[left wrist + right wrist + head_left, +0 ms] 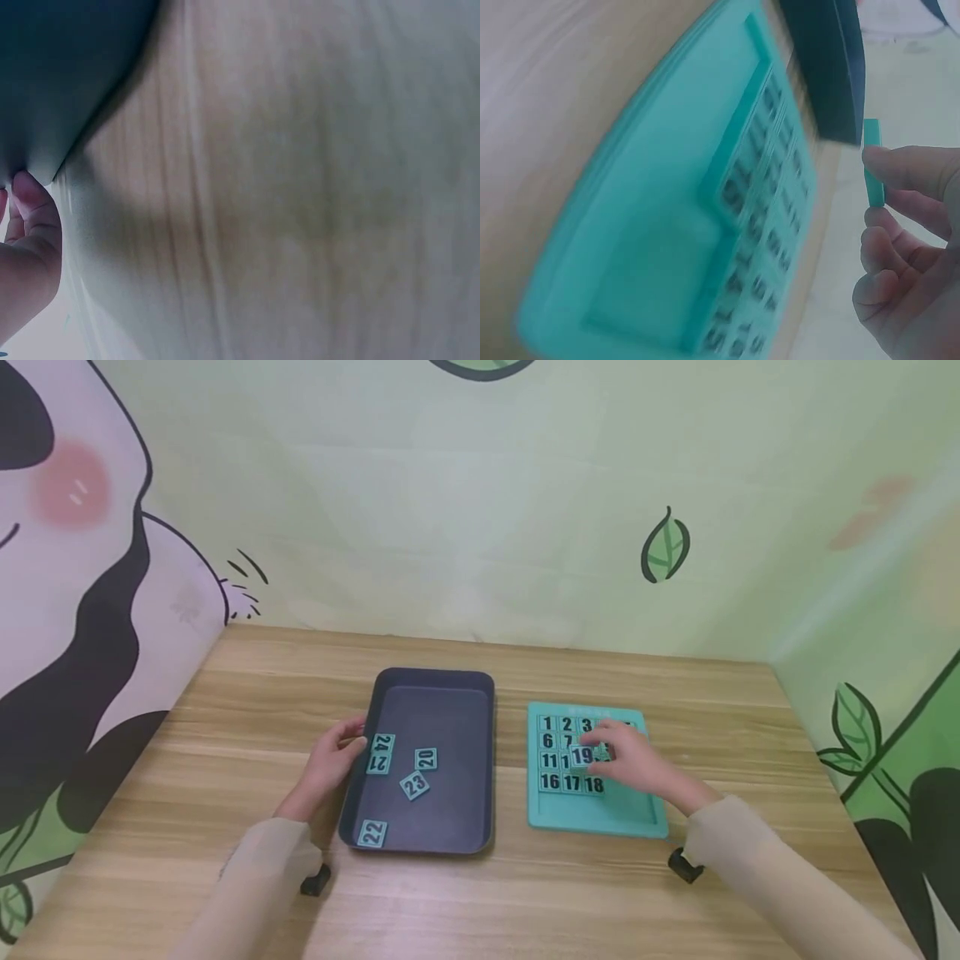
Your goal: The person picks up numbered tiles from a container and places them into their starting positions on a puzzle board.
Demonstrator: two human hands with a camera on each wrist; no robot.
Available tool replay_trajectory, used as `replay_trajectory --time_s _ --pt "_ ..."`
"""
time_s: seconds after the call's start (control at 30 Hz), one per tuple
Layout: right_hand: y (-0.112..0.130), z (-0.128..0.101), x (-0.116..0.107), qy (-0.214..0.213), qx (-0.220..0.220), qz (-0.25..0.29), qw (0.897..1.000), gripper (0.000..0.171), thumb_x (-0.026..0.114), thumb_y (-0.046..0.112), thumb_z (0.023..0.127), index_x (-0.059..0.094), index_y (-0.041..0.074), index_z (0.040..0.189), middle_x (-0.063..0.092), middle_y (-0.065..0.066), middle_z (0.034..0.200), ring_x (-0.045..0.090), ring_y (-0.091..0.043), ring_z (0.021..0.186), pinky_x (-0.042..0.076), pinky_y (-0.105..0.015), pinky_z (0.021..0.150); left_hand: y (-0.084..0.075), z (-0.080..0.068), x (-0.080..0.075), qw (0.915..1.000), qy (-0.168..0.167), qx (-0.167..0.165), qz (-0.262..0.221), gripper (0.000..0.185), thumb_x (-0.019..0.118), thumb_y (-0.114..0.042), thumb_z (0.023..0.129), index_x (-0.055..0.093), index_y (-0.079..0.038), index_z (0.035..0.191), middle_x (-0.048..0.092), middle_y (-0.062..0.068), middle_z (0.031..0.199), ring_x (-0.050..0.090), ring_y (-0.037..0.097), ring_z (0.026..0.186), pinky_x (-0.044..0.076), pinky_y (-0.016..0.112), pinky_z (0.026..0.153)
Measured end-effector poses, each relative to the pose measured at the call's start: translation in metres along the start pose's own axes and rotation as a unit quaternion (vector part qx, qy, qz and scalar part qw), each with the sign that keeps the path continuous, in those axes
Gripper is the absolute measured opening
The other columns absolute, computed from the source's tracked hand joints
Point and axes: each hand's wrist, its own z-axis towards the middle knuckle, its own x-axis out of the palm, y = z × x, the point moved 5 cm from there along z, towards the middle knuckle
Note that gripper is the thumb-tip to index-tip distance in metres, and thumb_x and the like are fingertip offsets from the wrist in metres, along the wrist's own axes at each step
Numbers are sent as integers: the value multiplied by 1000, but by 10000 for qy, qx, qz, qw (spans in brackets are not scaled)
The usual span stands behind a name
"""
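Observation:
A turquoise number board lies on the right, its upper rows filled with numbered tiles and its lower right part bare. Above it, my right hand pinches the 19 tile between thumb and fingers. In the right wrist view that tile appears edge-on, raised off the board. On the left, my left hand grips the rim of a dark tray. Loose in the tray are the tiles 20, 23, 22, 24 and 21.
Tray and board lie side by side on a wooden table, with a strip of wood between them. A wall printed with a panda and leaves stands behind the table's back edge. Black wrist cameras hang under both sleeves.

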Motion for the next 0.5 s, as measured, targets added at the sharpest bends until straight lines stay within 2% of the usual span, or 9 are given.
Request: replay_trajectory --time_s 0.13,0.23,0.5 --pt "-19 -12 -4 -107 233 94 9996 38 65 8 75 57 0 111 54 -11 96 44 -13 68 41 -22 55 -1 0 0 10000 13 -31 12 42 41 -13 92 36 -3 133 40 19 132 39 36 121 35 46 100" --pt "-30 -20 -5 -174 376 0 9991 37 65 7 74 57 -1 110 55 -13 97 49 -17 75 45 -25 61 -1 -1 -1 10000 11 -72 23 42 41 -14 92 35 -4 133 39 19 132 38 36 122 34 46 101" --pt "-52 -36 9 -135 709 -190 9972 36 66 9 73 59 2 109 56 -11 97 54 -24 87 49 -36 72 0 0 -1 9999 16 -83 76 42 41 -13 92 35 -4 133 40 19 132 38 35 122 34 45 101"
